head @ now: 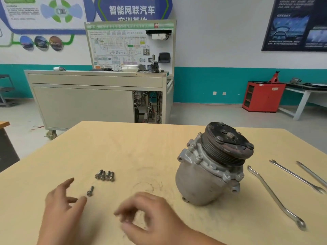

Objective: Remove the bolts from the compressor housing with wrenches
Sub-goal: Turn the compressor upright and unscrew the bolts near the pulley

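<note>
A grey metal compressor (210, 172) with a dark pulley on top stands tilted on the pale wooden table (132, 144), right of centre. Several loose bolts (105, 175) lie in a row left of centre, and a single bolt (90, 190) lies just in front of them. My left hand (62, 207) hovers with fingers spread, fingertips close to the single bolt, holding nothing. Over the table's front, my right hand (150, 214) is blurred, its fingers loosely curled and empty. Three wrenches lie right of the compressor: a long bent one (272, 193) and two straight ones (297, 176) (312, 174).
Beyond the table stands a grey wheeled training bench (95, 96) with a wiring board. A red cabinet (261, 97) and a white workbench (304, 96) sit at the far right wall. The table's far edge runs behind the compressor.
</note>
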`<state>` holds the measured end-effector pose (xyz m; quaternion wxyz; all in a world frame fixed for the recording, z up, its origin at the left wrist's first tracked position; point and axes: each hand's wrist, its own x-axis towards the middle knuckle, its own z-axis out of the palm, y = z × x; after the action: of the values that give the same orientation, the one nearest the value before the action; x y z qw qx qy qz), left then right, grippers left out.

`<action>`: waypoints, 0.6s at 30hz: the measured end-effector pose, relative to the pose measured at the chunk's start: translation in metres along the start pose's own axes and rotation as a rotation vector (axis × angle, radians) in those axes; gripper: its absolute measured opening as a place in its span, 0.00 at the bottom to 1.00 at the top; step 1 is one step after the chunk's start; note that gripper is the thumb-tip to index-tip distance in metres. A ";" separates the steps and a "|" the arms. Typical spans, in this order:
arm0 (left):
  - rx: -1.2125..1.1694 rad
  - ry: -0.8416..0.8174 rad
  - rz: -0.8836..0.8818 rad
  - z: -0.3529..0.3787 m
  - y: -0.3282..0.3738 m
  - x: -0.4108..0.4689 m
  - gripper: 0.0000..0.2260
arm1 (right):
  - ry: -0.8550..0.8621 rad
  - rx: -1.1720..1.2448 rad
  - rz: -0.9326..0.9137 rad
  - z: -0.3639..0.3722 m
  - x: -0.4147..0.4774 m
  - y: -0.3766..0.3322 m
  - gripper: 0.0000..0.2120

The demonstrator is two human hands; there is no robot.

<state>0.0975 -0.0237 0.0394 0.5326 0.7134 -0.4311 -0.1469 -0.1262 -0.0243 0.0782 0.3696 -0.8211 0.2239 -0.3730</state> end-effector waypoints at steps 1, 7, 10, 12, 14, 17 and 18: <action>-0.029 0.031 0.077 0.005 0.011 -0.007 0.30 | 0.101 -0.017 -0.075 -0.022 -0.023 -0.004 0.11; -0.287 -0.020 0.588 0.082 0.101 -0.077 0.22 | 0.887 -0.570 0.270 -0.176 -0.110 0.055 0.10; -0.308 -0.141 0.596 0.134 0.136 -0.101 0.32 | 0.556 -0.788 1.015 -0.226 -0.125 0.105 0.26; -0.320 -0.182 0.542 0.161 0.149 -0.111 0.38 | 0.332 -0.906 1.114 -0.233 -0.122 0.130 0.30; -0.286 -0.150 0.499 0.181 0.156 -0.114 0.44 | 0.289 -0.968 1.043 -0.236 -0.115 0.142 0.21; -0.239 -0.055 0.501 0.198 0.150 -0.109 0.45 | 0.200 -1.011 0.947 -0.242 -0.110 0.147 0.22; -0.243 -0.040 0.511 0.201 0.148 -0.106 0.44 | 0.187 -0.953 0.929 -0.245 -0.111 0.144 0.23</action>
<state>-0.1667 -0.0780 0.0654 0.6253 0.5097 -0.5865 -0.0726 -0.3990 -0.1510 0.0269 0.0678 -0.6772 0.7251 -0.1051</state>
